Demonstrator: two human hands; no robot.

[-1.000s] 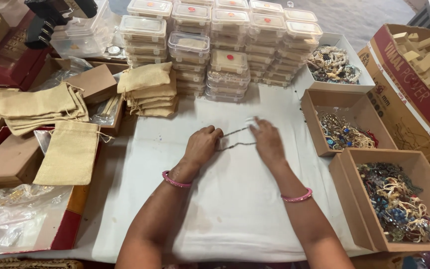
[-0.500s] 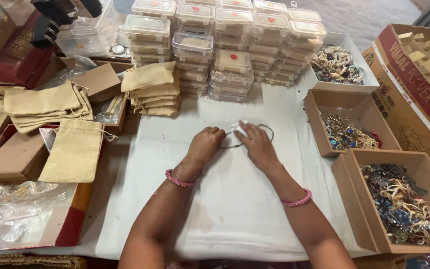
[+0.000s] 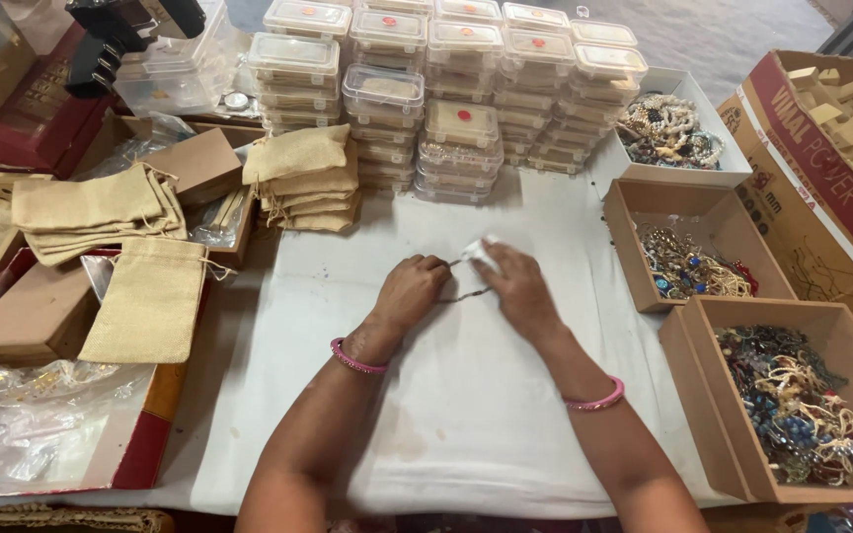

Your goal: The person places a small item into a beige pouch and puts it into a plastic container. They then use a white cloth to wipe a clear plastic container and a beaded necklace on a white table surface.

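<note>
My left hand (image 3: 409, 291) and my right hand (image 3: 517, 286) meet over the white cloth (image 3: 446, 395) in the middle of the table. Between them runs a thin dark chain necklace (image 3: 466, 293), folded into a short doubled length. My left fingers pinch one end of it. My right fingers hold the other end together with a small white tag (image 3: 480, 252). Each wrist carries a pink bangle.
Stacks of clear plastic boxes (image 3: 446, 89) stand at the back. Folded jute pouches (image 3: 303, 178) lie at the left, one single pouch (image 3: 150, 301) nearer. Three open cardboard boxes of jewellery (image 3: 792, 405) line the right side. A large carton of wooden blocks (image 3: 841, 109) sits far right.
The necklace lay stretched between my hands, then looped wide to the right; now it is folded short and my hands are close together.
</note>
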